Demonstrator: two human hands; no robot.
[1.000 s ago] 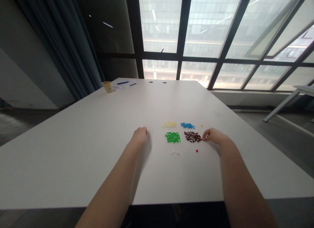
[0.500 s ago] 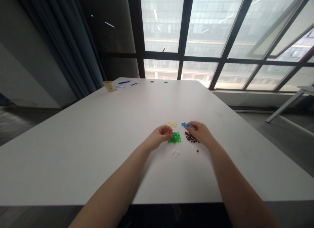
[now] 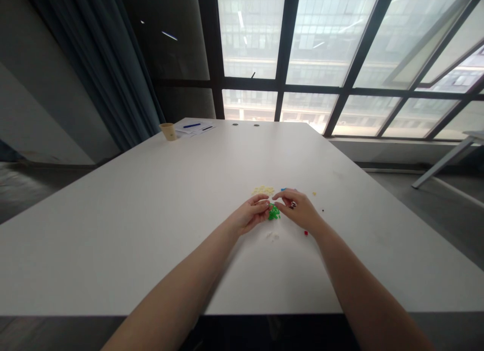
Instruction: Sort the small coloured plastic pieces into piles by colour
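My left hand (image 3: 252, 214) is closed in a pinch at the left edge of a pile of small green pieces (image 3: 274, 213). Whatever its fingertips hold is too small to make out. Facing it, my right hand (image 3: 300, 210) hovers above the dark brown pieces (image 3: 293, 205), which it mostly covers. Its thumb and index finger are apart, with nothing visible between them. Pale yellow pieces (image 3: 262, 190) lie just beyond the left hand. Blue pieces (image 3: 283, 189) peek out behind the right fingers. Nearer to me are a few white pieces (image 3: 272, 235) and a red piece (image 3: 306, 233).
A tiny orange piece (image 3: 314, 193) and a tiny dark piece (image 3: 322, 210) lie right of the right hand. Toward the far left of the white table (image 3: 151, 230) stand a paper cup (image 3: 168, 132) and papers with a blue pen (image 3: 192, 125). Windows rise behind.
My right hand has moved left, from the blue pieces toward my left hand. The left hand has shifted slightly right and its fingertips have drawn together.
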